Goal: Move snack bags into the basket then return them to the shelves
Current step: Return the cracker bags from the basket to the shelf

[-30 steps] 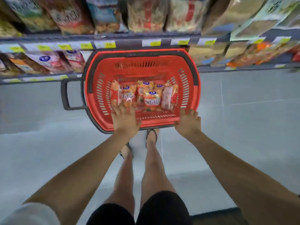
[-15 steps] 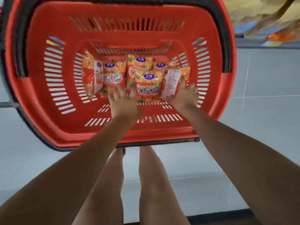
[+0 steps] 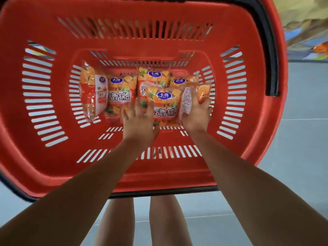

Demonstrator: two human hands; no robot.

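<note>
The person's bare legs (image 3: pixel 165 219) stand on the pale grey tiled floor (image 3: pixel 292 174), just behind the near rim of the red slotted plastic shopping basket (image 3: pixel 159 183). A second ago both hands rested on that rim. Now they are down inside, among the orange-and-red plastic snack bags (image 3: pixel 119 93) on the basket's bottom.

The left grip (image 3: pixel 140 121) is spread, its straight fingers lying on the bags beside the frontmost snack bag with the blue oval logo (image 3: pixel 166 103), and it clasps nothing yet. The right grip (image 3: pixel 197 116) has curled round the side-turned snack bag with the white back panel (image 3: pixel 204 91), at the right end of the pile.

All the bags in view lie in the basket, so the loading half looks finished and the return to the shelves is starting. Beyond the far wall, the black handle (image 3: pixel 268 50) lies folded on the rim, and blurred shelf stock (image 3: pixel 305 32) shows at the upper right.
</note>
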